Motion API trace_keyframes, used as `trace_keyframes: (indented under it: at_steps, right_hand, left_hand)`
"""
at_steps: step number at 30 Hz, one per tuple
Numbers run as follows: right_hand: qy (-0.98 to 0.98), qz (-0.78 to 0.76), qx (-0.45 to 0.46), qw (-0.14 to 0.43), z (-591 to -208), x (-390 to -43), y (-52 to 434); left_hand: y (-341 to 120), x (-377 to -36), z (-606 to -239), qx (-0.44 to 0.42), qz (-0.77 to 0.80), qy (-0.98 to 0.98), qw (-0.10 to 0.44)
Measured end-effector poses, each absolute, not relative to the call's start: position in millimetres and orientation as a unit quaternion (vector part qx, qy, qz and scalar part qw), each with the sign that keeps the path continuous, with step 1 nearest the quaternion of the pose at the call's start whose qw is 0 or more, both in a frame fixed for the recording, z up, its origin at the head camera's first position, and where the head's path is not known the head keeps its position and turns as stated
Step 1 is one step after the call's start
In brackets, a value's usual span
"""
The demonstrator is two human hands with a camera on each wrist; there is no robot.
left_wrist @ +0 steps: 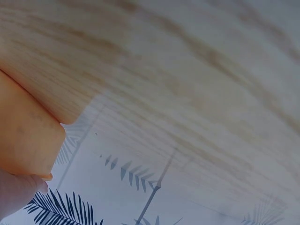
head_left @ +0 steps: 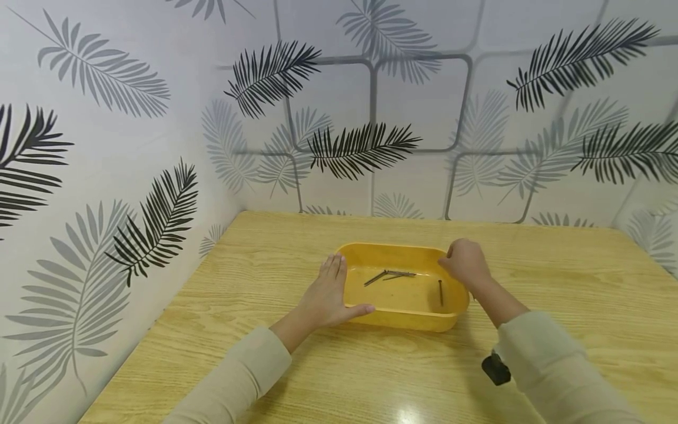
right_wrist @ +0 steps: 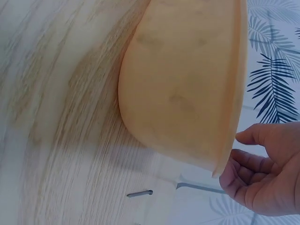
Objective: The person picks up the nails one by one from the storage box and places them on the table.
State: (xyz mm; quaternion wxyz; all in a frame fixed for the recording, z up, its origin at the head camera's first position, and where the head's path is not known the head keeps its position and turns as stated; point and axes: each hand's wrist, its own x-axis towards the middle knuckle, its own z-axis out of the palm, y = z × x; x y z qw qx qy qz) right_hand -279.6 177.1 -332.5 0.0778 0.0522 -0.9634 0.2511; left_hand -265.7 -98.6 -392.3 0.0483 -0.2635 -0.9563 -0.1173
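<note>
A shallow yellow plastic tray with rounded corners stands on the table. Several dark nails lie inside it, bunched towards the back left. Apart from these, one more nail shows near the right end, below the right fingertips. My left hand lies along the left end with straight fingers, its thumb stretched over the front rim. Over the right end is my right hand, its fingers bent. In the right wrist view, a gap shows between thumb and forefinger of that hand, beside the tray rim, with nothing visible in it.
A loose nail lies on the light wood table, outside the tray's right end. Walls with a leaf pattern rise behind the table and on the left. A black device is strapped at the right sleeve.
</note>
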Motion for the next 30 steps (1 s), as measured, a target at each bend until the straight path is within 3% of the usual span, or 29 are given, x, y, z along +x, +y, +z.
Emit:
trace_keyframes:
  at_steps: [14,18,26,30]
  right_hand:
    - [-0.968,0.231,0.082,0.049,-345.3,-285.1,162.4]
    - [-0.978,0.193,0.081,0.013,-354.3,-292.4,159.4]
    - [-0.986,0.102,0.128,0.013,-414.1,-339.1,172.7]
    - [-0.991,0.074,0.104,-0.032,-390.1,-315.1,154.6]
  left_hand:
    - [-98.4,-264.0,-388.9,-0.264,-0.113,-0.957,0.046]
    - [-98.3,-264.6,-389.2,-0.262,-0.111,-0.957,0.046]
    - [-98.9,-265.1,-390.1,-0.261,-0.108,-0.958,0.046]
    - [-98.9,-264.9,-390.5,-0.263,-0.109,-0.958,0.047]
